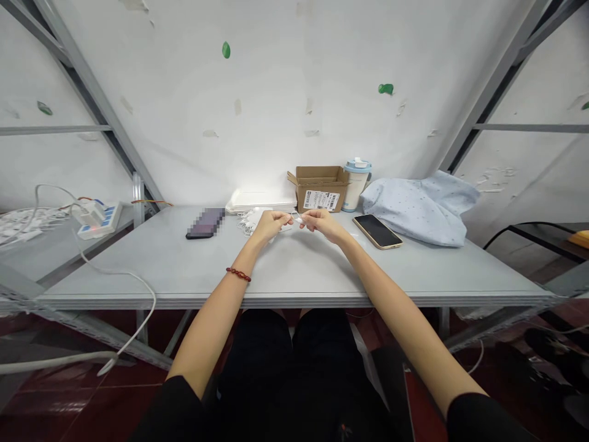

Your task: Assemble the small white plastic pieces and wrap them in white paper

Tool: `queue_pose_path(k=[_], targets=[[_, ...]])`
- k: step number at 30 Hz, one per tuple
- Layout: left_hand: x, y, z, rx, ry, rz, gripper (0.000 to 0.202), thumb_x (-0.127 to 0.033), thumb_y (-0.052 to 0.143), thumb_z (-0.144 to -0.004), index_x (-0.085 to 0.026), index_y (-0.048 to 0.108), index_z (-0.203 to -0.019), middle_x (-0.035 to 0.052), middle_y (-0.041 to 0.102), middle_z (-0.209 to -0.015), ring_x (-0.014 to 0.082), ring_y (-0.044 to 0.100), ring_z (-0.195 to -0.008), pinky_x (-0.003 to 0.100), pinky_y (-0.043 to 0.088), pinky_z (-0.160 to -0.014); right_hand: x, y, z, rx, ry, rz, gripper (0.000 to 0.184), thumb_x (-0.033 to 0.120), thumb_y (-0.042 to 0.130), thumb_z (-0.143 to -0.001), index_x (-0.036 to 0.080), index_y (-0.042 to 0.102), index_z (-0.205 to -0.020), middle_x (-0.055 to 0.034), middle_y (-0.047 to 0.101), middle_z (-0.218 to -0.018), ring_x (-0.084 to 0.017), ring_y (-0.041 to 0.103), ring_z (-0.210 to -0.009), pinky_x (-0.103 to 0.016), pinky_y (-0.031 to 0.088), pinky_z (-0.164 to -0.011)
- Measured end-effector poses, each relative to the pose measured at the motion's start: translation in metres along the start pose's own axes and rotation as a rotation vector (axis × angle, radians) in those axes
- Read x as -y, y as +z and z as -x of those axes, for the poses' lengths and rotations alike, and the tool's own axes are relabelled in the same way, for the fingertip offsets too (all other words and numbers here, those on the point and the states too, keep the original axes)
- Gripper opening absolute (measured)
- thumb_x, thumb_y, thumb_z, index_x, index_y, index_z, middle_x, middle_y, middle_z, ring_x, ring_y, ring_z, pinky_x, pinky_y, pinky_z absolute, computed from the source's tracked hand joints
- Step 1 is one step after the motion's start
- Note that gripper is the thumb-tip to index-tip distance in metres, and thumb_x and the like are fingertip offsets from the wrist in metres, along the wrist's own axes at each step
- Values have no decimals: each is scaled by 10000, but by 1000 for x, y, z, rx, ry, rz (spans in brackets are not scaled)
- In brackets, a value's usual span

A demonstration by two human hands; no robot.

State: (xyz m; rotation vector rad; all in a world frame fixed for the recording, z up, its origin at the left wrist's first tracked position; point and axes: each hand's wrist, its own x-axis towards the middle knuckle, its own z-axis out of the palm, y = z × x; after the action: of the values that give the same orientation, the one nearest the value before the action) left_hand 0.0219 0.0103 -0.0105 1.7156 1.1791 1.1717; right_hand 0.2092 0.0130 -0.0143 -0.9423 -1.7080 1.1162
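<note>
Head view: a small white piece [297, 218] was held up over the bench [313, 270], near its middle.
Left hand [271, 224]: fingers pinched together on the near-left end.
Right hand [323, 224]: fingers pinched on the other end; finer detail was too small to tell.
Slip: so little showed between the fingertips that a loose pinch could have dropped it.
White pile [250, 222]: just beside the left hand, it might have hidden a dropped piece.
Phone [378, 231]: a wide right-hand sweep could have bumped it.
</note>
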Motion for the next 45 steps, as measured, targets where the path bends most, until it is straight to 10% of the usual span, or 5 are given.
queue_pose_path(k=[33,41,45], targets=[[0,-11,0,-55,15,-39,245,-395,661,-688,-153,695,-674,67,715,-758,161,560,-661,282,418,-627,0,-12,2,46,29,17,267,402,636,-733,145,619,-664,-33,648,-671,-67,361,-511,-247,316,-519],[2,-2,2,86,34,-146,200,-345,652,-696,-149,695,-688,62,709,-704,181,606,-653,289,442,-627,-1,-9,2,110,27,39,257,408,634,-745,152,642,-721,-28,665,-703,-74,382,-532,-239,328,-524],[5,-6,-3,-42,94,-287,149,-283,617,-719,-159,692,-687,60,710,-711,190,617,-697,295,460,-689,-1,-13,1,81,50,111,277,414,625,-779,144,656,-836,-50,697,-785,-75,408,-546,-233,348,-539]])
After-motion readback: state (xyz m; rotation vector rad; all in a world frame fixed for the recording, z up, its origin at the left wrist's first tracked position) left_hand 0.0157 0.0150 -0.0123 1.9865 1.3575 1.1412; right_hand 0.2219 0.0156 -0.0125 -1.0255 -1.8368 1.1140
